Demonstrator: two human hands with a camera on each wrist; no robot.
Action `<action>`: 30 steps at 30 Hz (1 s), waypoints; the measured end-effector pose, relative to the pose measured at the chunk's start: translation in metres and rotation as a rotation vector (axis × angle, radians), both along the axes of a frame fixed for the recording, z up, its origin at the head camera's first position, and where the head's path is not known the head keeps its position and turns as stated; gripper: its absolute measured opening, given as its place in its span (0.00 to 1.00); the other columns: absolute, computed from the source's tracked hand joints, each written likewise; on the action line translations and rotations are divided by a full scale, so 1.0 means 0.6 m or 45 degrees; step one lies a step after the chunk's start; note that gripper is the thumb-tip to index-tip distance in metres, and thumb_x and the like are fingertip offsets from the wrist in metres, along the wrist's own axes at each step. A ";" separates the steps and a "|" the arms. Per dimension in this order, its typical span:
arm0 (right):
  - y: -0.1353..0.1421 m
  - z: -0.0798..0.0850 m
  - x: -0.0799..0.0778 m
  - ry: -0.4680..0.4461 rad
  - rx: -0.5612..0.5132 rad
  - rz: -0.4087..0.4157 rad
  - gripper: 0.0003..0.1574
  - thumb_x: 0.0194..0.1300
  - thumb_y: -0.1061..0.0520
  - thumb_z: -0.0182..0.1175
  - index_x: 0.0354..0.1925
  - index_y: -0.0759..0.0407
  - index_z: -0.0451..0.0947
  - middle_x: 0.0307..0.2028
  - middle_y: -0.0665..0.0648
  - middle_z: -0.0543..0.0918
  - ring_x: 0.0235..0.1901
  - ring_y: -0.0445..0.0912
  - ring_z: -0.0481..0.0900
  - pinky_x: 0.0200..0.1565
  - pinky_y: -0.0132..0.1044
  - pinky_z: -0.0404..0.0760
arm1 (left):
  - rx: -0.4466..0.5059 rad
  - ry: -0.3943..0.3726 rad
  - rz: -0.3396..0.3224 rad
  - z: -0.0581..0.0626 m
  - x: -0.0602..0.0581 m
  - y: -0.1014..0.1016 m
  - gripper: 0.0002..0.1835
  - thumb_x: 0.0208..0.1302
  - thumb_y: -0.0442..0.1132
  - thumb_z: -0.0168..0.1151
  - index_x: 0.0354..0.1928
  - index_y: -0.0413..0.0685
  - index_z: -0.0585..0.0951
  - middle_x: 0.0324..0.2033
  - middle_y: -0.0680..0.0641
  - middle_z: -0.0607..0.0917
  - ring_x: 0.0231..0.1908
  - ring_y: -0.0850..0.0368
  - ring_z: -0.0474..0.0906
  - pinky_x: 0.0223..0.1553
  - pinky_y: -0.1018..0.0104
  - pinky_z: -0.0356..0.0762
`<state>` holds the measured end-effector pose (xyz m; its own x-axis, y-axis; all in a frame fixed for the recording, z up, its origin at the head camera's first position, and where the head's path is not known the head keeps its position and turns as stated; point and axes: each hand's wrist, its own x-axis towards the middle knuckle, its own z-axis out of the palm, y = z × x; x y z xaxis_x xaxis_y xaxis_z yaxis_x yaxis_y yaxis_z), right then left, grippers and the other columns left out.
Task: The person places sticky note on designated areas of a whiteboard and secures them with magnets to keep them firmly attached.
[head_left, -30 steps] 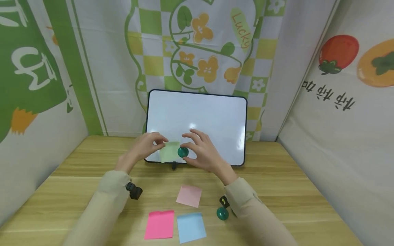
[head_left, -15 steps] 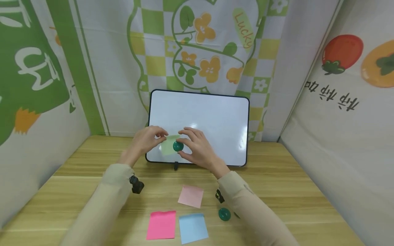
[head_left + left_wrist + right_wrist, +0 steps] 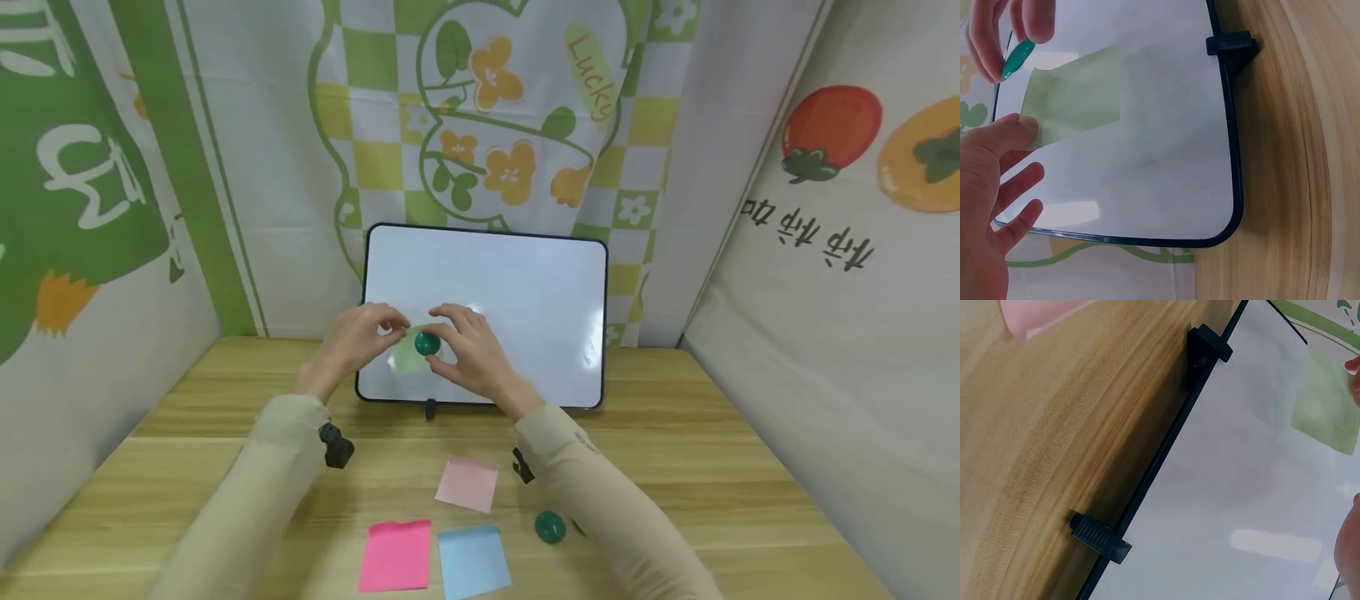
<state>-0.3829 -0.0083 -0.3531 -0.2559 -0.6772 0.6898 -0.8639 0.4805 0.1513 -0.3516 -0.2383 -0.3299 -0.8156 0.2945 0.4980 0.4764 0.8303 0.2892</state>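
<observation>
My left hand (image 3: 364, 335) pinches a pale green sticky note (image 3: 1075, 100) by one corner, thumb on its face, close over the lower left of the whiteboard (image 3: 517, 317). Between thumb and fingertips of my right hand (image 3: 472, 354) is a round green magnet (image 3: 427, 343), which overlaps the note in the head view. The left wrist view shows that magnet (image 3: 1018, 57) edge-on, just beyond the note's upper edge. In the right wrist view only a bit of the right hand (image 3: 1350, 550) shows, and the magnet is out of frame.
On the wooden table (image 3: 675, 467) lie a light pink note (image 3: 467, 483), a bright pink note (image 3: 395, 557) and a blue note (image 3: 474, 562). Another green magnet (image 3: 550, 527) sits by the right forearm, which partly hides one more. Black feet (image 3: 1100, 539) support the whiteboard's lower edge.
Both hands have moved up the whiteboard, carrying the green note and magnet. The right hand has also shifted left, bringing the magnet over the note in the head view.
</observation>
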 end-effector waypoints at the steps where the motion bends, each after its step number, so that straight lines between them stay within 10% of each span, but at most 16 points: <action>1: -0.001 -0.001 -0.002 -0.015 -0.002 -0.007 0.26 0.61 0.50 0.68 0.57 0.54 0.79 0.62 0.59 0.75 0.65 0.54 0.70 0.64 0.51 0.73 | 0.013 -0.003 0.003 0.001 -0.001 0.001 0.09 0.67 0.38 0.64 0.45 0.47 0.87 0.42 0.47 0.89 0.42 0.50 0.81 0.44 0.52 0.81; 30: -0.046 0.000 -0.045 -0.110 -0.027 -0.285 0.25 0.62 0.50 0.68 0.56 0.54 0.80 0.65 0.58 0.72 0.65 0.54 0.70 0.63 0.49 0.73 | -0.110 0.203 0.066 -0.010 -0.057 -0.006 0.05 0.62 0.36 0.69 0.38 0.46 0.89 0.35 0.47 0.90 0.42 0.47 0.76 0.46 0.50 0.68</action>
